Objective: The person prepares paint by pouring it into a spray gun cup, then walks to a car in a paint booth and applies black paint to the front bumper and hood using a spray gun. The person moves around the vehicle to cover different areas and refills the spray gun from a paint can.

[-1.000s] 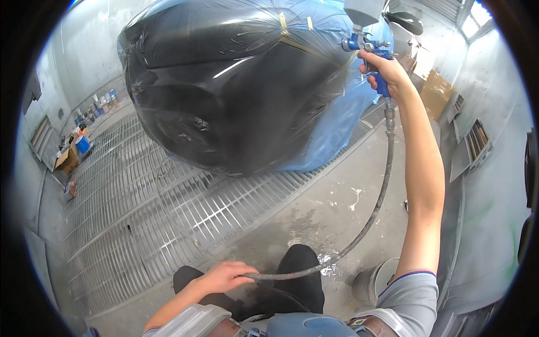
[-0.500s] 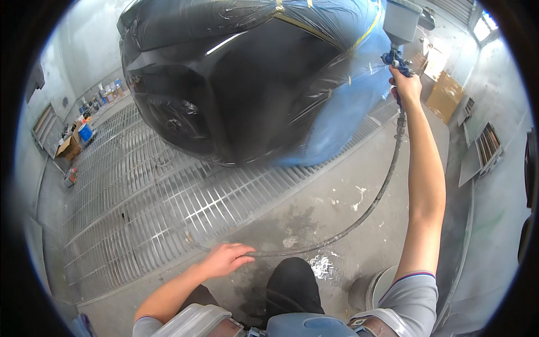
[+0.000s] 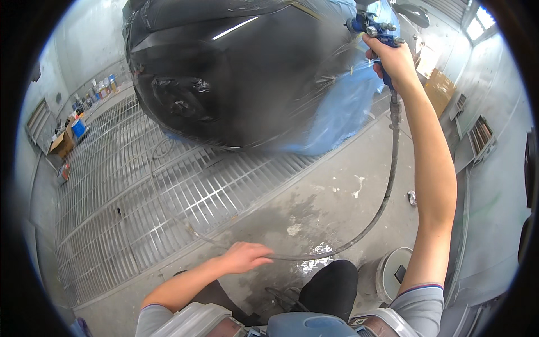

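Note:
My right hand (image 3: 394, 60) is raised at the upper right, closed around the grip of a blue spray gun (image 3: 373, 28). The gun's cup is cut off by the top edge. From the grip a dark air hose (image 3: 388, 196) hangs down and curves left to my left hand (image 3: 245, 258). That hand is closed over the hose, low in front of my knees. Facing the gun is a car's black body panel (image 3: 264, 78), with a haze in front of it. Blue masking film (image 3: 334, 126) covers the car's right side.
Beneath the car runs a slatted metal floor grating (image 3: 129, 180). A bucket (image 3: 387, 275) with a dark object on its lid stands by my right knee. Cardboard boxes (image 3: 62, 143) and cans (image 3: 104, 90) line the left wall. More hose lies coiled on the grating.
The spray gun and my right hand have moved slightly left and up, nearer the top edge. My left hand has shifted right with the hose. The view has shifted, showing more of the bucket.

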`<state>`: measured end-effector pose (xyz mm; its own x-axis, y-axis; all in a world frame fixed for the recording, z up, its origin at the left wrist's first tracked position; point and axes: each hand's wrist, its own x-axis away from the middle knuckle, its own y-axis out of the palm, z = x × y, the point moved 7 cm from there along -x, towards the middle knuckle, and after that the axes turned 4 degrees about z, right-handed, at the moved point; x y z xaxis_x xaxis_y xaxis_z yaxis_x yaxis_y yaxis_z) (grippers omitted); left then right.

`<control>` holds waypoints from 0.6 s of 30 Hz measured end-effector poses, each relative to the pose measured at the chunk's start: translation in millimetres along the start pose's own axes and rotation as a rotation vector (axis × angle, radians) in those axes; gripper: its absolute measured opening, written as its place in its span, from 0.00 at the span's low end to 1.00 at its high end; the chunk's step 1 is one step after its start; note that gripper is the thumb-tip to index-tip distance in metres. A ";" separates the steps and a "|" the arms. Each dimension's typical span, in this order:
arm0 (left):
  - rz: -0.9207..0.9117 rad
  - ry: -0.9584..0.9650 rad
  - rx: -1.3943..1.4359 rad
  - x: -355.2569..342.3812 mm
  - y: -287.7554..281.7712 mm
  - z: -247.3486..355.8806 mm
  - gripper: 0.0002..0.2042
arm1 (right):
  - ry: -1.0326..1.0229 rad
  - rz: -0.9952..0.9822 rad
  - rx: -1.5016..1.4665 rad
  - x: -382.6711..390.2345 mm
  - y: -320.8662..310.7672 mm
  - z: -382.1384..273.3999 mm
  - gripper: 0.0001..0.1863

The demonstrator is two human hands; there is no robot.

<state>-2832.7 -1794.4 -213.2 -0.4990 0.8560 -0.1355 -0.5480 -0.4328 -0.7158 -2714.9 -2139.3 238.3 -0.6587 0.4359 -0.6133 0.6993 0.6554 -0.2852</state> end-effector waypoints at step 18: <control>0.012 -0.008 0.036 49.8 4.7 -0.7 0.18 | 0.035 -0.382 -0.419 88.5 127.0 -65.6 0.18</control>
<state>-2859.6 -1753.6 -223.8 -0.5108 0.8485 -0.1383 -0.5659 -0.4530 -0.6889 -2702.6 -1977.0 196.1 -0.8572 0.1350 -0.4970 0.2439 0.9564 -0.1609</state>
